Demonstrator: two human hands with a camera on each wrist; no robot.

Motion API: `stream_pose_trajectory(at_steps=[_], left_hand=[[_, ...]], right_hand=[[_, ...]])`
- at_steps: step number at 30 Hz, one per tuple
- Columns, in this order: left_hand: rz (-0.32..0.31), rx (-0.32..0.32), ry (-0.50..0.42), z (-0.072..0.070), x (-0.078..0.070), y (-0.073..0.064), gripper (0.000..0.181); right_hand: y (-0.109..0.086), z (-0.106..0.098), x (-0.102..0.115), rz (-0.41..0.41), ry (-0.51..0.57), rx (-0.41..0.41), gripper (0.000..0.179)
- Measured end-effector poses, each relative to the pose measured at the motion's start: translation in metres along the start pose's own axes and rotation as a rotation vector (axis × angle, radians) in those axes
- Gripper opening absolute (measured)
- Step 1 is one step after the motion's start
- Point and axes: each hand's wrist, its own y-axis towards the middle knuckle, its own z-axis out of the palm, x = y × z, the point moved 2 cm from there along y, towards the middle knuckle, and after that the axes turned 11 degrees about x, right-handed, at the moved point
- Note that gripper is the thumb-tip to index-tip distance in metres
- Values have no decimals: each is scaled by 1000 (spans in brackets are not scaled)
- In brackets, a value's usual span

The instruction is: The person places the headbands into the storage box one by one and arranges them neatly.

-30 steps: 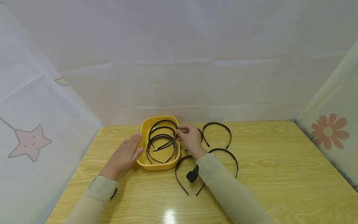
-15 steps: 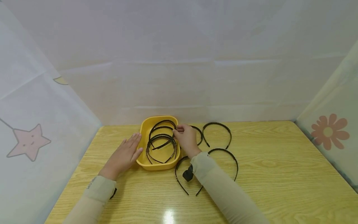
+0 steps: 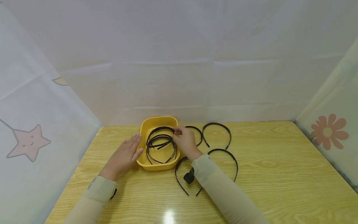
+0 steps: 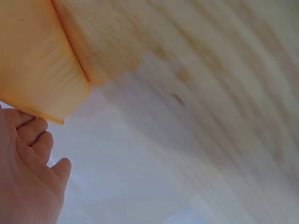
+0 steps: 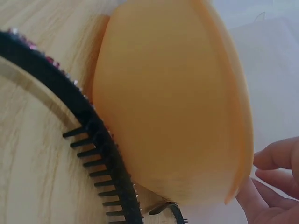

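Observation:
Several black toothed headbands lie in a yellow plastic basket (image 3: pixel 159 167). My right hand (image 3: pixel 185 141) reaches over the basket's right rim and pinches one headband (image 3: pixel 160 128) by its side. That headband overlaps another at the back of the basket, while more headbands (image 3: pixel 147 153) lie stacked nearer the front. In the right wrist view, the basket wall hides what the fingertips (image 5: pixel 261 161) grip. My left hand (image 3: pixel 123 155) rests with straight fingers against the basket's left rim, and the left wrist view has its fingers along the rim's underside.
Right of the basket, more headbands lie on the wooden table: a back one (image 3: pixel 216 123), one partly behind my right hand (image 3: pixel 199 130), and two nearer ones (image 3: pixel 236 165), (image 5: pixel 93 126) partly under my forearm. Pale cloth walls (image 3: pixel 179 87) stand behind and at both sides.
My right hand has shifted slightly left, and the headband it pinches has come down toward the front onto the others in the basket. The left hand has stayed in place.

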Motion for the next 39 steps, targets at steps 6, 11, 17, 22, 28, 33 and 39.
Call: stream_pose_trajectory(at_steps=[6, 11, 17, 22, 28, 33, 39], left_hand=[[7, -15, 12, 0, 0, -1, 66], [6, -16, 10, -1, -1, -1, 65], [6, -13, 10, -1, -1, -2, 65], [5, -10, 7, -1, -1, -2, 65], [6, -12, 1, -2, -1, -2, 65], [12, -22, -2, -1, -2, -2, 65], [11, -33, -3, -1, -2, -4, 66]], right_hand=[[-7, -6, -3, 3, 52, 3, 29], [-15, -20, -1, 6, 65, -22, 27], [-25, -45, -7, -6, 26, -87, 24], [-31, -70, -21, -10, -47, -127, 24], [-39, -99, -36, 29, -112, -201, 28], [-47, -117, -49, 84, -145, -250, 28], [-54, -136, -62, 125, -177, -278, 30]])
